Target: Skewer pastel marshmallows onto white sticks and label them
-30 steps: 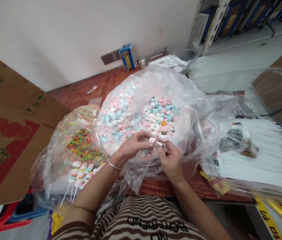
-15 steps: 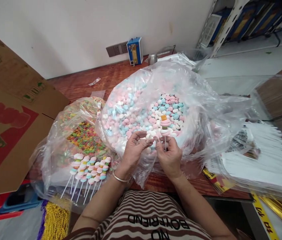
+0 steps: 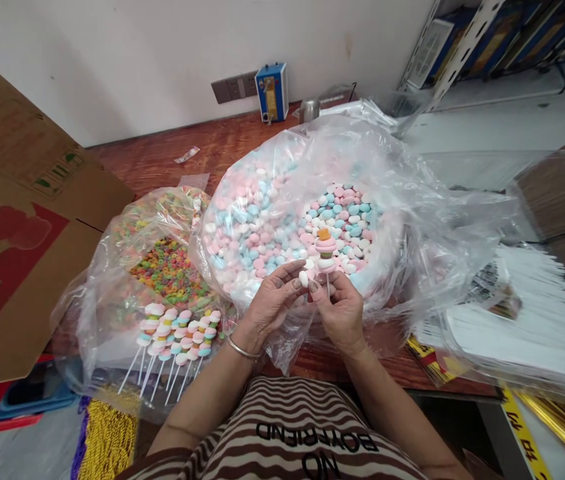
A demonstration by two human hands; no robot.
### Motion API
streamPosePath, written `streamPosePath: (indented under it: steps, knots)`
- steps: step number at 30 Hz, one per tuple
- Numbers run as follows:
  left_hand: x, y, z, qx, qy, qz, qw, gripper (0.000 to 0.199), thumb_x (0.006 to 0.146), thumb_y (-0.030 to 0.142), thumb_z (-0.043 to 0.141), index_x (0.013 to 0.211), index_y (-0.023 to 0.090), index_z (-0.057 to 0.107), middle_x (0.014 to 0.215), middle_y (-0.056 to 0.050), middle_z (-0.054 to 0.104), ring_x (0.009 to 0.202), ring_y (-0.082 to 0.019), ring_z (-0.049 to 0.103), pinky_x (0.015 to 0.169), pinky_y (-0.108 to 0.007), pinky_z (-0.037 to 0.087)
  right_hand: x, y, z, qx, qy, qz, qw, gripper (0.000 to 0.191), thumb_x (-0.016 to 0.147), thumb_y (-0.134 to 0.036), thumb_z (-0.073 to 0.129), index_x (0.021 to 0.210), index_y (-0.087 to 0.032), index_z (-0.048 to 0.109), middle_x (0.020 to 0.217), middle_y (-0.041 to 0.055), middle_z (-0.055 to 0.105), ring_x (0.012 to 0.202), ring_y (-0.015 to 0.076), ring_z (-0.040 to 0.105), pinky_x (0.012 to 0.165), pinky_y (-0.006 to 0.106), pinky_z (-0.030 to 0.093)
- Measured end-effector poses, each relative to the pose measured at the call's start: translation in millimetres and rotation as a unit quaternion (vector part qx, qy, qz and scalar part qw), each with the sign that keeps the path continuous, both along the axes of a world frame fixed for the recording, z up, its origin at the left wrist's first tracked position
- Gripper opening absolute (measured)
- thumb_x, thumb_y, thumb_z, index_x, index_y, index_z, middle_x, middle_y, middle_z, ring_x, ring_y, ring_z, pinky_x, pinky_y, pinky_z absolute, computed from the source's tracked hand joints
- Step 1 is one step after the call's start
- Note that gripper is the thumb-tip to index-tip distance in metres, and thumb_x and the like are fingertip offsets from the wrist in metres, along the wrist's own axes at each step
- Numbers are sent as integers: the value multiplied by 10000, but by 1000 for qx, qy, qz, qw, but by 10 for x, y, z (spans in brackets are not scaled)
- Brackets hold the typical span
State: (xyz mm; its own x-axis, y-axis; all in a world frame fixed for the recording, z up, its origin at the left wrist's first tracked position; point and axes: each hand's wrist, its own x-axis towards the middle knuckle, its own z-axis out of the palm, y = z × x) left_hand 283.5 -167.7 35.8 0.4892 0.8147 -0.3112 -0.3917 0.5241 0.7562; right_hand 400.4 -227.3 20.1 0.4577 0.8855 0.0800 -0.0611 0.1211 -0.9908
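In my right hand (image 3: 341, 312) is a marshmallow skewer (image 3: 325, 248), its white stick pinched between thumb and fingers. The skewer stands upright, with pink and white marshmallows, a greenish ring between them and an orange piece on top. My left hand (image 3: 275, 297) is closed at the fingertips on a white marshmallow (image 3: 303, 279), just left of the skewer. Both hands are over the near edge of a big clear bag of pink, blue and white marshmallows (image 3: 339, 213). Several finished-looking skewers (image 3: 181, 333) lie side by side at the left.
A clear bag of colourful ring-shaped cereal (image 3: 172, 270) lies left of the marshmallows. White sticks (image 3: 527, 313) are spread on the right. A cardboard box (image 3: 22, 220) stands at the left edge. A blue device (image 3: 272, 93) and a metal cup (image 3: 309, 110) are by the wall.
The skewer has shifted slightly left and tilted a little. The white marshmallow at my left fingertips shows more clearly. The whole view has moved slightly.
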Motion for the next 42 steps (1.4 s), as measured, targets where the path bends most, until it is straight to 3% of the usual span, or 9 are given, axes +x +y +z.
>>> streamPosePath:
  steps: [4,7,10,15,18,23,28,37,42]
  knots:
    - [-63,33,57,5,15,-53,998,421,629,329,932,972,160,757,958,-60,758,846,-156,694,823,-292,559,48,3,8,-11,22,43,999,333,853,-529,676,876,-206,598,609,-54,560,494,99,487,466,220,423]
    - [-76,34,63,45,32,-30,998,391,626,306,935,932,168,735,883,-29,739,824,-138,684,808,-264,550,49,-18,-31,-24,9,36,999,351,842,-522,701,948,-201,606,602,-66,538,484,93,448,465,220,396]
    - [-83,23,32,106,60,4,993,406,639,285,929,980,193,729,938,-24,742,869,-130,683,821,-239,541,40,-44,-67,-31,-40,21,998,347,835,-468,732,1017,-195,619,569,-95,471,474,82,382,469,212,360]
    - [-132,-5,-30,149,106,-13,983,374,699,304,896,1027,191,756,973,-50,763,909,-160,701,828,-266,556,74,-38,-75,-27,-67,30,997,311,898,-483,662,1008,-192,645,795,-8,659,578,102,504,551,230,448]
    - [-142,-14,-29,141,120,-15,983,367,696,338,896,997,174,767,936,-55,770,844,-163,709,798,-285,571,102,-26,-50,-34,-85,33,995,316,887,-497,675,961,-191,657,789,-5,669,598,116,530,570,236,458]
    - [-134,57,45,100,133,80,983,426,632,406,922,950,168,766,847,-32,758,707,-136,709,729,-280,588,128,-151,63,-30,-161,29,986,312,994,-443,514,869,-195,657,627,-43,526,555,115,456,544,233,386]
    - [-181,154,99,108,143,154,972,446,622,417,918,962,166,774,848,-33,764,708,-134,705,714,-279,593,116,-368,119,-19,-212,128,969,349,1010,-366,482,712,-207,573,612,-37,487,567,118,464,551,231,377]
    - [-240,93,149,153,184,111,965,446,681,388,892,1074,202,792,923,-56,790,824,-183,730,803,-325,603,116,-395,51,-37,-229,133,963,323,1008,-346,469,756,-202,611,620,-35,505,575,122,459,547,225,371]
    - [-253,58,152,246,260,117,926,345,777,309,807,1102,198,772,1015,-66,770,886,-178,712,830,-309,588,139,-424,3,-28,-307,115,944,312,1003,-308,470,724,-209,567,590,-51,462,534,107,436,548,228,344]
